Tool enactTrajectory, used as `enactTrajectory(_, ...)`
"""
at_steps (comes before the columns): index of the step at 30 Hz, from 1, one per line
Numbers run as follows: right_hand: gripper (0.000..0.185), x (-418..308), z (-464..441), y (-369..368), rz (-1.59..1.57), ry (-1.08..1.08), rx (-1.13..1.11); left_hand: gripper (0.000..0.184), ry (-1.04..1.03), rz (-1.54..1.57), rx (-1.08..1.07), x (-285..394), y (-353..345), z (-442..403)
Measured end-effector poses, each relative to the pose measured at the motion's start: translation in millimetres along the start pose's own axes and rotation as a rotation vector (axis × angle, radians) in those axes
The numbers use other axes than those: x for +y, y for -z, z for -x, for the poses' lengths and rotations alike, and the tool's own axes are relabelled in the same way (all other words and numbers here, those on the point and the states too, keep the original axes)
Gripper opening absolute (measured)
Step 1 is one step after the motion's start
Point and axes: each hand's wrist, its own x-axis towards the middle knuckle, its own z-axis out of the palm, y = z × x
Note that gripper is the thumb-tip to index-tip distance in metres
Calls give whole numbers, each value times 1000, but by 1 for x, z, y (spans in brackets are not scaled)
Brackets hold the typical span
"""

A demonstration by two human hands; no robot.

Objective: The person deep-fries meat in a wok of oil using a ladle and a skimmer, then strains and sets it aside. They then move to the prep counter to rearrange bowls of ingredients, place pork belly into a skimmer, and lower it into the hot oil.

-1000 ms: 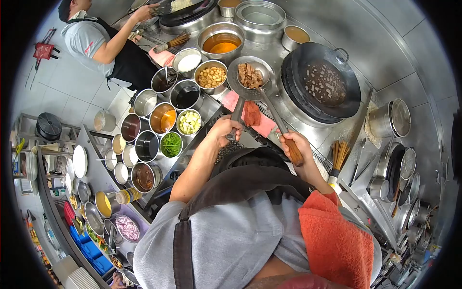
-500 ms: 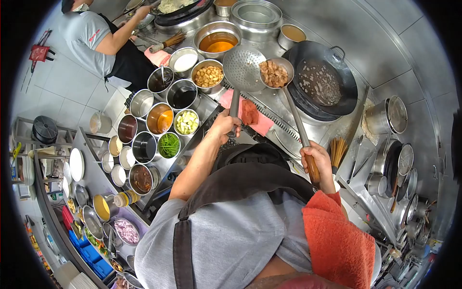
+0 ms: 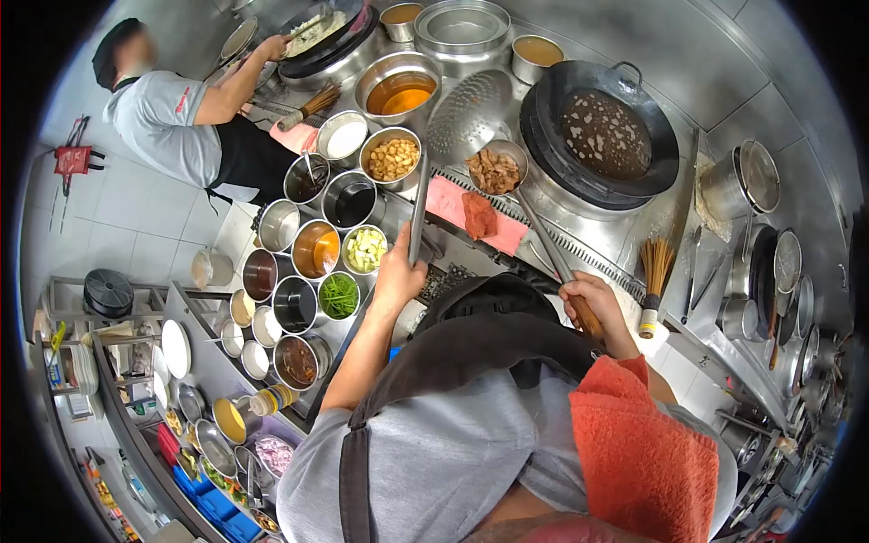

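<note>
My left hand [image 3: 396, 276] is closed round the handle of a perforated skimmer [image 3: 469, 116], whose broad disc is tilted above the counter beside the wok. In my right hand [image 3: 593, 306] is the wooden grip of a long-handled ladle [image 3: 541, 231]. Its bowl holds browned pieces of meat [image 3: 494, 172], over the counter edge just left of the stove. Dark oil with pale bubbles lies in the wok [image 3: 608, 136], which sits on the burner apart from both tools. Below the ladle a pink cloth [image 3: 445, 201] with a red cloth [image 3: 479, 215] lies along a slotted drain.
Metal pots with sauces, green onions [image 3: 339, 295] and cubed vegetables [image 3: 366, 249] crowd the left. A bamboo brush [image 3: 654, 276] stands at the right edge by a strainer pot [image 3: 749, 176]. A co-worker [image 3: 181, 113] handles another wok [image 3: 317, 32] at upper left.
The ladle with the meat has moved left and down, away from the wok. My left hand has shifted left and lower, and the skimmer's disc has tilted. The view has turned slightly.
</note>
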Motion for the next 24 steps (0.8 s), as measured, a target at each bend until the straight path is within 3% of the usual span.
enactTrajectory(2, 16, 3, -7, 2, -31, 11, 1, 67, -192, -98, 34, 1, 5, 9)
enactTrajectory(3, 17, 4, -9, 3, -19, 7, -20, 67, -75, -102, -14, 4, 5, 13)
enactTrajectory(6, 19, 6, -14, 6, 2, -33, -75, 67, 9, -150, -21, 12, 5, 17)
enactTrajectory(8, 18, 8, -16, 5, -20, 4, -47, 67, -5, -134, -9, 13, 8, 16)
enactTrajectory(10, 26, 8, -16, 6, -33, 11, -46, 71, -150, -87, 67, 8, 11, 13)
enactTrajectory(14, 34, 10, -10, 14, -33, 3, -62, 69, -28, -97, 62, 7, 2, -10)
enactTrajectory(16, 35, 8, 1, 15, -24, -3, -70, 67, -63, -91, 109, 3, -9, -31)
enactTrajectory(18, 36, 2, 19, 12, -22, -4, -52, 65, 200, 49, -48, 18, -10, -47)
enactTrajectory(19, 40, 6, 22, 18, -16, -8, -64, 71, 174, 257, -76, 8, -19, -56)
enactTrajectory(20, 40, 10, 25, 21, -7, -9, -60, 71, 175, 266, -76, 6, -24, -62)
enactTrajectory(22, 44, 14, 31, 25, -33, 10, -80, 67, 328, 603, -226, 1, -34, -73)
enactTrajectory(23, 39, 13, 32, 24, -92, 12, -81, 49, 367, 734, -227, -13, -47, -81)
enactTrajectory(24, 39, 14, 33, 23, -80, 7, -79, 49, 371, 746, -224, -29, -57, -91)
